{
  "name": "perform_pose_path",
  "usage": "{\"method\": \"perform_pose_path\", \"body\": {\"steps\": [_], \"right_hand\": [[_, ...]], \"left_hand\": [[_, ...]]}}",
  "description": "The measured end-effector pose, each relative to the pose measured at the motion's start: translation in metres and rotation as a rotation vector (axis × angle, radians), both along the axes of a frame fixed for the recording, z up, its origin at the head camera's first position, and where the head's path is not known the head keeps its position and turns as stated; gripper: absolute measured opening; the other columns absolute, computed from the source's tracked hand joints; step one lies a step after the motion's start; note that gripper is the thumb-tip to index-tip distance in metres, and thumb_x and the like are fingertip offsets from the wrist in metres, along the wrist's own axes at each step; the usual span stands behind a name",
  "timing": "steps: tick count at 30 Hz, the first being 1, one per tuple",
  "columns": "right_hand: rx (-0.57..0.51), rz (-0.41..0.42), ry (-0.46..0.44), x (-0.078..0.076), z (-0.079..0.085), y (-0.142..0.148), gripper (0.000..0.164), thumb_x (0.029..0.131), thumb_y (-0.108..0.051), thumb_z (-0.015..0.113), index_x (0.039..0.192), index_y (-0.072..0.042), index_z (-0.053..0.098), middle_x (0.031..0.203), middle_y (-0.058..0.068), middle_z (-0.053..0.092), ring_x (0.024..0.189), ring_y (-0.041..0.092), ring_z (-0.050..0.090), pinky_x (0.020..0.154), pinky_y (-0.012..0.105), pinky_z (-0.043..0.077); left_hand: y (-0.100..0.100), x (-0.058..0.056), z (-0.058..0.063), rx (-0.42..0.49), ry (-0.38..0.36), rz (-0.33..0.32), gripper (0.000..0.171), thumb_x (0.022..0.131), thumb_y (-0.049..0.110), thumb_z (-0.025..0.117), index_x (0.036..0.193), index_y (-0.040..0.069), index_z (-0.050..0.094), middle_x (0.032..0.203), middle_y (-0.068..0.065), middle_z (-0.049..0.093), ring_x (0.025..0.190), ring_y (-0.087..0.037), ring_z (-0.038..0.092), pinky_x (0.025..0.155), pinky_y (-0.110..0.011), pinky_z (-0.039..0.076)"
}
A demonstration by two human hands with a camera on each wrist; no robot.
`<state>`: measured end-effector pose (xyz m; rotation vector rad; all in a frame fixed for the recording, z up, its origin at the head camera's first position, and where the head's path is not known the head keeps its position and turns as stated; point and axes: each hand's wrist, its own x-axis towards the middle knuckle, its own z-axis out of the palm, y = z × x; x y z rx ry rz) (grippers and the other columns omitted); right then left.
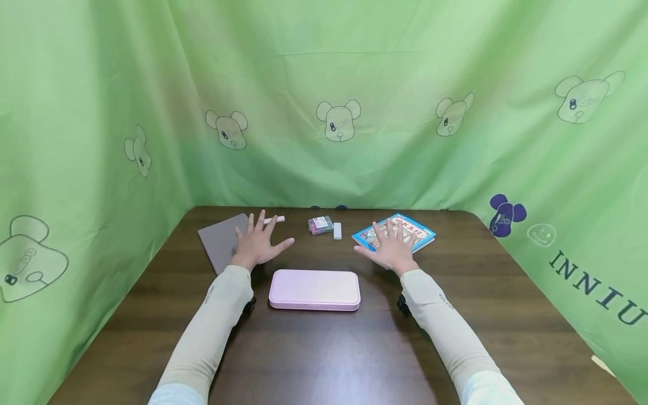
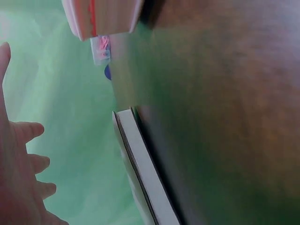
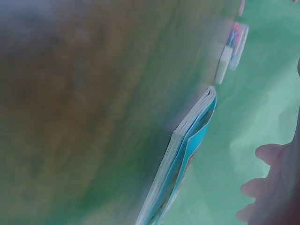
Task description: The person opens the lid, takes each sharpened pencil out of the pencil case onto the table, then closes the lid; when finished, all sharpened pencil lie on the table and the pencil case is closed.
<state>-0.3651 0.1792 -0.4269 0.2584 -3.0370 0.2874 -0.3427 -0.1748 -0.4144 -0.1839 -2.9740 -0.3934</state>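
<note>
My left hand [image 1: 256, 242] is spread palm down in the air over the right edge of a grey notebook [image 1: 221, 239], holding nothing. Its fingers also show at the left of the left wrist view, apart from the notebook [image 2: 140, 168]. My right hand [image 1: 392, 249], fingers spread too, hovers above the near part of a blue picture-covered book [image 1: 424, 232]. In the right wrist view that book [image 3: 180, 154] lies below the fingers, with a gap between. Between the forearms lies a closed pale pink pencil case [image 1: 314, 289].
Toward the back stand a clear box of small coloured pieces [image 1: 320, 225] and a white block like an eraser [image 1: 337, 231] beside it. A small pale pink item [image 1: 275, 220] is partly behind the left fingers. Green printed curtains [image 1: 334, 67] surround the brown table [image 1: 324, 360].
</note>
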Motion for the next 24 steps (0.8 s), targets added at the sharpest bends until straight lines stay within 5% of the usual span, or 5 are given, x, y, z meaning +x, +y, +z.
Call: {"method": "perform_pose_path", "body": {"steps": [12, 19, 24], "right_hand": [[0.061, 0.119, 0.073, 0.030, 0.016, -0.012, 0.103, 0.065, -0.091, 0.030, 0.148, -0.031, 0.016, 0.156, 0.012, 0.010, 0.141, 0.040, -0.005, 0.099, 0.073, 0.001], [0.169, 0.245, 0.074, 0.055, 0.009, -0.027, 0.103, 0.064, -0.091, 0.033, 0.147, -0.031, 0.021, 0.155, 0.010, 0.017, 0.141, 0.041, 0.006, 0.099, 0.073, 0.007], [0.258, 0.354, 0.015, 0.069, 0.000, -0.036, 0.106, 0.061, -0.092, 0.034, 0.146, -0.031, 0.024, 0.154, 0.008, 0.022, 0.140, 0.041, 0.011, 0.099, 0.072, 0.012]], "left_hand": [[0.007, 0.031, 0.014, -0.088, 0.021, -0.103, 0.097, 0.073, 0.086, 0.022, 0.149, 0.026, 0.018, 0.156, -0.009, 0.006, 0.142, -0.039, 0.001, 0.098, -0.073, 0.003], [0.009, 0.060, 0.006, -0.144, -0.017, -0.214, 0.100, 0.071, 0.086, 0.030, 0.148, 0.024, 0.021, 0.155, -0.009, 0.017, 0.141, -0.038, 0.014, 0.100, -0.071, 0.012], [0.002, 0.076, -0.006, -0.138, -0.103, -0.287, 0.110, 0.063, 0.085, 0.048, 0.146, 0.016, 0.028, 0.151, -0.011, 0.029, 0.139, -0.036, 0.023, 0.102, -0.067, 0.017]]}}
